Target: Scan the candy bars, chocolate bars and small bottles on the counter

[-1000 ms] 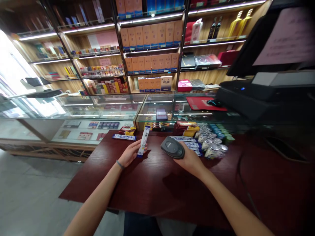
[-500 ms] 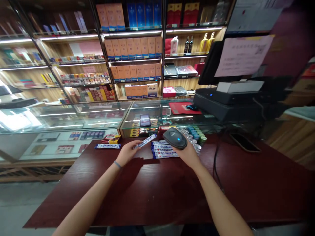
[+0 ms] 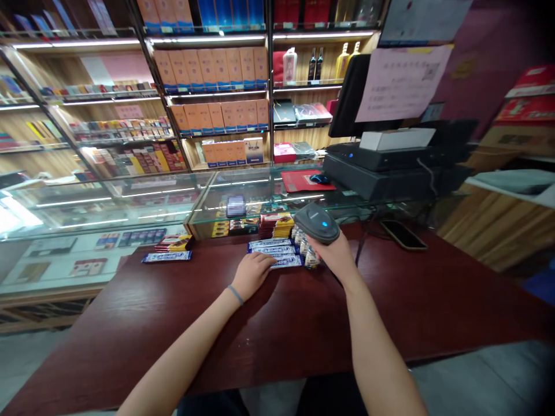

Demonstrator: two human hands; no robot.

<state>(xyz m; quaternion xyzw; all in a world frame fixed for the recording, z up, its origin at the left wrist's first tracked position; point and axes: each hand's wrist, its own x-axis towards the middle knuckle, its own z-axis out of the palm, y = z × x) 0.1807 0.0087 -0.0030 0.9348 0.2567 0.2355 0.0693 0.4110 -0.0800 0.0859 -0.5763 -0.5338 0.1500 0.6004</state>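
Note:
My left hand (image 3: 254, 273) is at the left end of a row of slim blue-and-white snack packets (image 3: 284, 252) on the table. Its fingers curl over the end of the nearest packet; the thumb is hidden. My right hand (image 3: 337, 254) is wrapped around a dark barcode scanner (image 3: 314, 222) with a lit blue spot. The scanner is raised over the right end of the row, above several small wrapped items (image 3: 311, 257). Another snack packet (image 3: 167, 256) lies by itself at the left, in front of red-and-yellow packs (image 3: 176, 242).
Behind the row stand brown-and-yellow packs (image 3: 277, 224). A glass display counter (image 3: 160, 199) borders the back of the dark red table (image 3: 299, 329). A phone (image 3: 403, 234) lies at the right. The monitor (image 3: 347, 95) and a cable are beyond the right hand.
My left hand has come down from holding a packet in the air to the row of packets. The scanner has shifted slightly right and up in the picture. The whole view has turned right.

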